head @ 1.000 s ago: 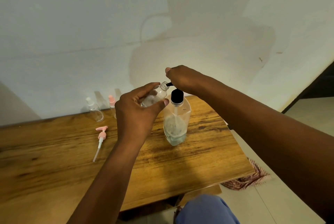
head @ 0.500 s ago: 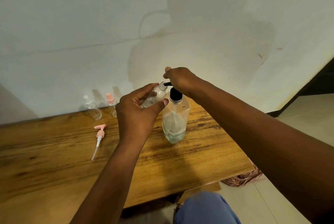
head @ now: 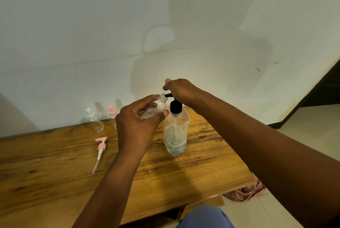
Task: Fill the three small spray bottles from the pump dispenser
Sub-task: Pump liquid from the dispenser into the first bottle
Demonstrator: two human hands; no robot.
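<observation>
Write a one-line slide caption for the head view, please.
Left hand holds small bottle at black pump nozzle; right hand presses it.

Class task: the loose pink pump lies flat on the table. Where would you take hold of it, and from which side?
Probably best at the pink collar of the pump, just below its head, with a pinch from straight above. The pump lies flat on the table, head toward the wall and thin white tube trailing toward the near edge. The collar is the thickest part; the tube looks too slim to give a firm grip.

The wooden table [head: 55, 181] carries the pump dispenser [head: 176, 132], two small spray bottles [head: 94, 120] by the wall, and a loose pink pump [head: 100, 147].
</observation>
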